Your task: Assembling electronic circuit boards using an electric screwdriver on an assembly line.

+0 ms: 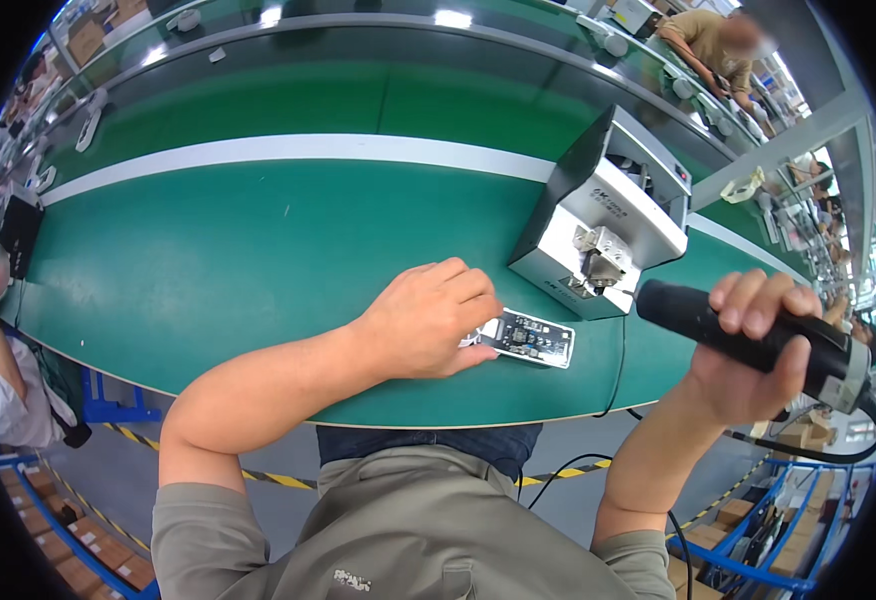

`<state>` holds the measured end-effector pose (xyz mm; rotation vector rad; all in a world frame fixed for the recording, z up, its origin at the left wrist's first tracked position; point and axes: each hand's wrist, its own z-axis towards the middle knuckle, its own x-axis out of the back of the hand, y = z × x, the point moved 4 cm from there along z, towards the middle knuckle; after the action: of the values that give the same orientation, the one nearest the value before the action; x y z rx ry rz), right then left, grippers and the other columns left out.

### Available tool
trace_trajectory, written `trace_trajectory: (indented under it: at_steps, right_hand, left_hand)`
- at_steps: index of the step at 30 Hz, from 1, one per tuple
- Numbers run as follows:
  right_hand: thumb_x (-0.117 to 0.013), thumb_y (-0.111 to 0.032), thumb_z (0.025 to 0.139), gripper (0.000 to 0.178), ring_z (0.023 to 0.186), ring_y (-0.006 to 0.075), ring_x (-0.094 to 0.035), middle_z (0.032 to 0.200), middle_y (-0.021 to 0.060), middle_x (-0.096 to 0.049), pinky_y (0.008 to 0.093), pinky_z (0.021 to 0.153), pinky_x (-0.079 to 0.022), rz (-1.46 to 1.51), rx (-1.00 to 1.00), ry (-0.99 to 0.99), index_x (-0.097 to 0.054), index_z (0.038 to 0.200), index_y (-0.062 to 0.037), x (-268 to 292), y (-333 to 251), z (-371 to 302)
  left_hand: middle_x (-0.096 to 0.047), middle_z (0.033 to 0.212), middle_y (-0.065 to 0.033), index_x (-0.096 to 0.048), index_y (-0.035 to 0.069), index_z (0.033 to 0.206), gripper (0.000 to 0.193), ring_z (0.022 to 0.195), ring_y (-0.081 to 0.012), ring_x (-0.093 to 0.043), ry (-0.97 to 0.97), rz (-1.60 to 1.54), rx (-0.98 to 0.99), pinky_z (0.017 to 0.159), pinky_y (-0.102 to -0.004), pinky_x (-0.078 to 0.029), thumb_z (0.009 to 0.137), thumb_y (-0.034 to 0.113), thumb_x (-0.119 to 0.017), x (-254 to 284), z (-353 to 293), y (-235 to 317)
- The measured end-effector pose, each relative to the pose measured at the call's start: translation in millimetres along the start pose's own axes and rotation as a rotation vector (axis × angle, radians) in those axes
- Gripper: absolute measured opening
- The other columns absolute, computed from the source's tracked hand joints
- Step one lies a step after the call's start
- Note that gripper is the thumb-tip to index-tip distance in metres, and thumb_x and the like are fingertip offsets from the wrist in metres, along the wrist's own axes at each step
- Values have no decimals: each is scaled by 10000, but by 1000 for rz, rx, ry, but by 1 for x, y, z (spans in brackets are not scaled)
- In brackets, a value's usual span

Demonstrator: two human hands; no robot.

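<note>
My right hand (753, 360) is wrapped round a black corded electric screwdriver (693, 318), held tilted with its front end to the left. The screwdriver's tip points at the metal outlet (606, 268) of a grey and black screw feeder (613, 200); whether it touches there I cannot tell. My left hand (433, 318) rests on the bench, thumb and fingers closed round the left end of a white housing with a dark circuit board (538, 340) showing in it. That left end is partly hidden under my fingers.
The green bench (208, 260) has a white strip (358, 148) along its far side, with a green conveyor belt (288, 110) beyond. A thin cable (618, 375) hangs over the front edge. A person (8, 370) sits at left; another (713, 50) works across. Blue racks (758, 560) hold boxes.
</note>
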<state>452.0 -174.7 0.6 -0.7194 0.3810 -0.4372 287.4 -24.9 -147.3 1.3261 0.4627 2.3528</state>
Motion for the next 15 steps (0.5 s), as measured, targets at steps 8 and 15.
trace_trajectory:
  at_steps: [8, 15]
  right_hand:
    - [-563, -233, 842, 261, 588, 167, -547, 695, 63, -563, 303, 601, -479, -64, 17, -166, -528, 1015, -40, 2, 33, 3]
    - [-576, -212, 830, 276, 566, 167, -547, 675, 65, -563, 289, 582, -484, -79, -35, -119, -522, 1026, -26, -5, 37, 3]
  left_hand:
    - [-578, 942, -19, -608, 95, 890, 294, 776, -196, -534, 9, -9, -18, 686, -292, -465, 664, 205, -760, -2, 2, -2]
    - [-551, 942, -25, -599, 93, 919, 314, 812, -204, -516, -1, -1, -23, 728, -304, -470, 674, 224, -747, 0, 2, -2]
